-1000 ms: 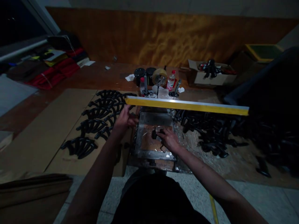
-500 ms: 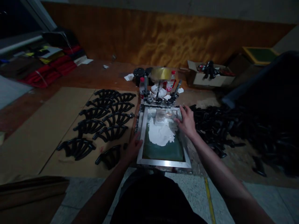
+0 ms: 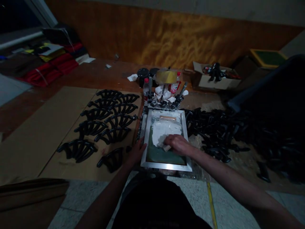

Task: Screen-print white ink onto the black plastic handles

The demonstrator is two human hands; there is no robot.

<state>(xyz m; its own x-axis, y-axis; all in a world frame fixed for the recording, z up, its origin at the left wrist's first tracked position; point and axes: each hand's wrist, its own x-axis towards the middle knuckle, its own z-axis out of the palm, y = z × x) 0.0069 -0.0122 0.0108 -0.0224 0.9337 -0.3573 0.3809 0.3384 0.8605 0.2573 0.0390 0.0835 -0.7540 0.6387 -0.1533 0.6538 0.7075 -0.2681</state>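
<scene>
A silver-framed printing screen (image 3: 145,140) lies flat in front of me, with white ink (image 3: 164,128) spread over its upper half and dark green mesh below. My right hand (image 3: 177,144) is closed on a squeegee (image 3: 166,148) that rests on the mesh at the lower edge of the ink. My left hand (image 3: 137,152) presses on the frame's left edge near the front corner. Black fan-shaped plastic parts (image 3: 105,122) lie in rows on cardboard just left of the screen.
A big heap of black parts (image 3: 226,133) fills the right side. Behind the screen stand clamps, bottles (image 3: 175,84), dark jars and a tape roll (image 3: 166,76). A cardboard box (image 3: 214,79) sits at the back right, red cloth (image 3: 47,68) at the back left.
The screen was raised a second ago and now lies flat. My right hand left the plate under it, reached the top of the screen, then drew the squeegee down toward me.
</scene>
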